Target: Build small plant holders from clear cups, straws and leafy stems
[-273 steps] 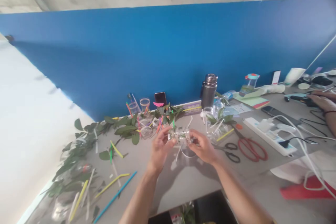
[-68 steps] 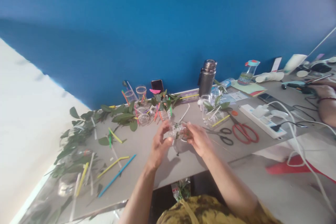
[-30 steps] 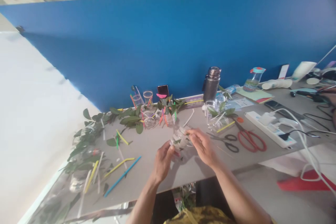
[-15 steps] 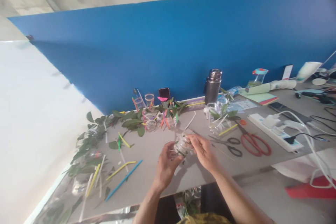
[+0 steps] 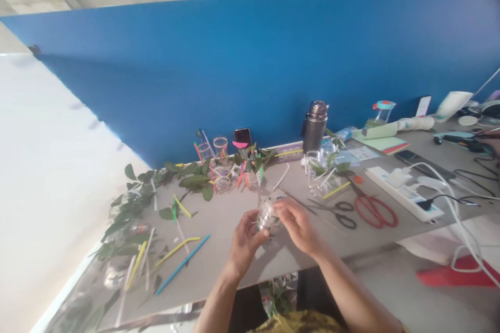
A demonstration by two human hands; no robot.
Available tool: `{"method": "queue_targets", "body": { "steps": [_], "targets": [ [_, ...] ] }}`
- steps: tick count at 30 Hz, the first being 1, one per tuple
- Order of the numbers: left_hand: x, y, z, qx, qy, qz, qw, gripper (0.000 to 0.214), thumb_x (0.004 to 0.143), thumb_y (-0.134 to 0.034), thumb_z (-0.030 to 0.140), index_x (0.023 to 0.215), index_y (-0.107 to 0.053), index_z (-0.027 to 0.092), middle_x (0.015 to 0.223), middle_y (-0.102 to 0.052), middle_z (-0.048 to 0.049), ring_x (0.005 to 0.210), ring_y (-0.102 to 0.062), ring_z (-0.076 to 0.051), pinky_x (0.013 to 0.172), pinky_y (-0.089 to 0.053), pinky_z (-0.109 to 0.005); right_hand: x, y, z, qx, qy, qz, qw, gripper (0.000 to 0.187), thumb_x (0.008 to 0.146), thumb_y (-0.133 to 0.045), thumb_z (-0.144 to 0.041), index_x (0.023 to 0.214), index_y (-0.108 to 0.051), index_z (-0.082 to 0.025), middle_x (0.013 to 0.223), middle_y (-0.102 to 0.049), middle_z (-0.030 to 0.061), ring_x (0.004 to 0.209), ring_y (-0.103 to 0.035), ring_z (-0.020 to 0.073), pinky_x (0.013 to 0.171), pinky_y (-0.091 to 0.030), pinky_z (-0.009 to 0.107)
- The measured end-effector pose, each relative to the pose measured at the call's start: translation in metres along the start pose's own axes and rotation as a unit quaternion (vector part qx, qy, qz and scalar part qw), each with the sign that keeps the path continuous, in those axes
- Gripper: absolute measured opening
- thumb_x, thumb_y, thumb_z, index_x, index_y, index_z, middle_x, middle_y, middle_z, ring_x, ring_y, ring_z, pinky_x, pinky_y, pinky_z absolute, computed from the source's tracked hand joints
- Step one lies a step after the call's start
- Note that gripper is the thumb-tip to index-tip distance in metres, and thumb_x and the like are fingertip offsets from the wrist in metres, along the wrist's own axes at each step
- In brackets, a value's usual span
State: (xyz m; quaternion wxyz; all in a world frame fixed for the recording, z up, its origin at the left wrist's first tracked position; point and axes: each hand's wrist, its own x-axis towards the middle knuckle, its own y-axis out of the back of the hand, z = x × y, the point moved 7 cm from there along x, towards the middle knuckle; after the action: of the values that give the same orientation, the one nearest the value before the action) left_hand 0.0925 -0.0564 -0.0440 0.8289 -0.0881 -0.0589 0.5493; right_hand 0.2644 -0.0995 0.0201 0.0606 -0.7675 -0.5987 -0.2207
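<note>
Above the front of the table, my left hand (image 5: pixel 247 242) is wrapped round a clear, ribbed plastic bottle piece (image 5: pixel 266 217) with bits of green on it. From the other side my right hand (image 5: pixel 296 225) bends its fingers over the bottle's upper right; its fingertips are partly hidden. To the right of my hands lie dark-handled scissors (image 5: pixel 340 213) and larger red-handled scissors (image 5: pixel 375 210). Farther left rest a blue straw (image 5: pixel 183 265) and a yellow bent straw (image 5: pixel 177 251).
Leafy branches (image 5: pixel 130 208) spread along the left. At the back stand clear cups (image 5: pixel 220 146), a propped phone (image 5: pixel 242 137) and a dark thermos (image 5: pixel 315 127). A white power strip (image 5: pixel 404 195) with cables lies right. A blue partition (image 5: pixel 250 67) closes off the back.
The bottle piece has turned more upright in my hands. My right fingers have shifted slightly over its side. The whole view has moved a little.
</note>
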Motion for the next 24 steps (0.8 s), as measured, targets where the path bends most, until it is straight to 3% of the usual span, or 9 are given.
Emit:
{"method": "queue_targets", "body": {
  "steps": [3,5,7,9,12,15,17,21,24],
  "targets": [
    [0.004,0.017,-0.008,-0.066,0.029,0.039,0.997,0.053,0.075,-0.086,0.057,0.105,-0.073,0.015,0.101,-0.078,-0.0132,0.088,-0.076,-0.026,0.074,-0.061,-0.036,0.005,0.032,0.012,0.060,-0.059,0.075,0.994,0.053,0.097,-0.053,-0.069,0.114,-0.079,-0.026,0.111,-0.077,0.0090,0.067,-0.066,0.0188,0.067,-0.053,0.034],
    [0.006,0.030,-0.011,-0.111,0.034,0.064,0.991,0.058,0.078,-0.080,0.066,0.100,-0.074,0.012,0.098,-0.080,-0.0162,0.087,-0.078,-0.028,0.074,-0.061,-0.037,0.008,0.061,0.022,0.072,-0.080,0.163,0.981,0.048,0.091,-0.064,-0.066,0.101,-0.080,-0.022,0.101,-0.078,0.0102,0.070,-0.067,0.0207,0.059,-0.050,0.031],
    [0.008,0.040,-0.012,-0.141,0.025,0.085,0.986,0.063,0.078,-0.077,0.070,0.099,-0.074,0.011,0.096,-0.080,-0.0179,0.085,-0.079,-0.029,0.074,-0.062,-0.038,0.010,0.073,0.034,0.056,-0.105,0.181,0.976,0.041,0.086,-0.071,-0.061,0.089,-0.078,-0.021,0.085,-0.077,0.0094,0.068,-0.065,0.0212,0.056,-0.047,0.030],
    [0.010,0.044,-0.011,-0.160,0.020,0.089,0.983,0.068,0.078,-0.075,0.074,0.100,-0.074,0.010,0.096,-0.081,-0.0193,0.082,-0.079,-0.028,0.073,-0.063,-0.038,0.009,0.067,0.044,-0.004,-0.118,0.136,0.984,0.031,0.088,-0.072,-0.050,0.083,-0.077,-0.020,0.078,-0.077,0.0074,0.066,-0.065,0.0209,0.060,-0.047,0.031],
    [0.012,0.041,-0.010,-0.181,0.029,0.069,0.981,0.071,0.079,-0.072,0.076,0.101,-0.075,0.009,0.099,-0.081,-0.0207,0.082,-0.079,-0.028,0.073,-0.064,-0.037,0.002,0.036,0.053,-0.138,-0.079,0.043,0.986,0.015,0.091,-0.066,-0.030,0.088,-0.079,-0.022,0.087,-0.079,0.0064,0.078,-0.069,0.0229,0.075,-0.051,0.034],
    [0.011,0.036,-0.006,-0.209,0.031,0.057,0.976,0.059,0.082,-0.077,0.065,0.102,-0.076,0.010,0.107,-0.081,-0.0200,0.096,-0.079,-0.030,0.082,-0.064,-0.038,-0.006,0.001,0.056,-0.296,-0.002,-0.017,0.955,0.007,0.088,-0.075,-0.026,0.093,-0.078,-0.021,0.097,-0.077,0.0105,0.096,-0.067,0.0287,0.087,-0.050,0.039],
    [0.009,0.037,-0.002,-0.228,0.026,0.054,0.972,0.044,0.084,-0.082,0.052,0.105,-0.076,0.013,0.113,-0.080,-0.0164,0.106,-0.078,-0.032,0.090,-0.063,-0.040,-0.007,-0.014,0.061,-0.380,0.014,-0.049,0.923,0.007,0.087,-0.078,-0.027,0.090,-0.078,-0.020,0.098,-0.075,0.0121,0.101,-0.064,0.0304,0.090,-0.049,0.040],
    [0.004,0.043,-0.003,-0.266,0.042,0.041,0.962,0.030,0.091,-0.077,0.035,0.112,-0.074,0.014,0.119,-0.079,-0.0140,0.112,-0.076,-0.033,0.096,-0.062,-0.043,0.001,-0.017,0.070,-0.425,-0.007,-0.069,0.902,0.009,0.091,-0.076,-0.030,0.090,-0.077,-0.021,0.100,-0.075,0.0097,0.104,-0.064,0.0286,0.093,-0.048,0.038],
    [0.002,0.045,-0.014,-0.318,0.076,0.031,0.945,0.034,0.099,-0.065,0.039,0.115,-0.072,0.009,0.115,-0.079,-0.0177,0.106,-0.077,-0.031,0.091,-0.063,-0.040,0.011,-0.017,0.064,-0.425,-0.018,-0.086,0.901,0.012,0.097,-0.069,-0.031,0.095,-0.076,-0.022,0.103,-0.076,0.0080,0.107,-0.065,0.0262,0.094,-0.046,0.035]
  ]
}}
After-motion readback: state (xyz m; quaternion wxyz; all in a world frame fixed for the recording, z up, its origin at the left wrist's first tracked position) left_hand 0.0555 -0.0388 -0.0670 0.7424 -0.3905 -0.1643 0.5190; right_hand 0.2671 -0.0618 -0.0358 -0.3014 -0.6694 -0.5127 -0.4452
